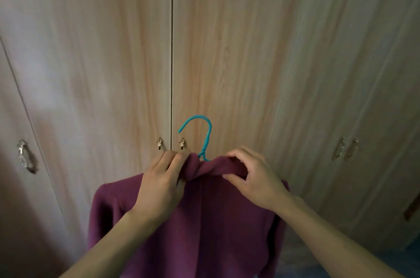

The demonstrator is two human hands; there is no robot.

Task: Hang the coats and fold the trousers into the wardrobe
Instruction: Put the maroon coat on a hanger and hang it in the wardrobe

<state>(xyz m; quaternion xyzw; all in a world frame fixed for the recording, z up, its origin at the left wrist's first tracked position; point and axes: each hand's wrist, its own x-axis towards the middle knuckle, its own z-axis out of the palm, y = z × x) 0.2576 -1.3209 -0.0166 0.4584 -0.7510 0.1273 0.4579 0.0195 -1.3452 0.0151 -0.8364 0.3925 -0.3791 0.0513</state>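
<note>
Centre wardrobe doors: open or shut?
Shut. Doors meet along a thin seam, handles side by side, no interior showing. Left hand and right hand grip the garment.

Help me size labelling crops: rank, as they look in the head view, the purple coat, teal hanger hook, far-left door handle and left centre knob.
1. purple coat
2. teal hanger hook and far-left door handle: too alike to rank, hook nearer camera
3. left centre knob
</note>
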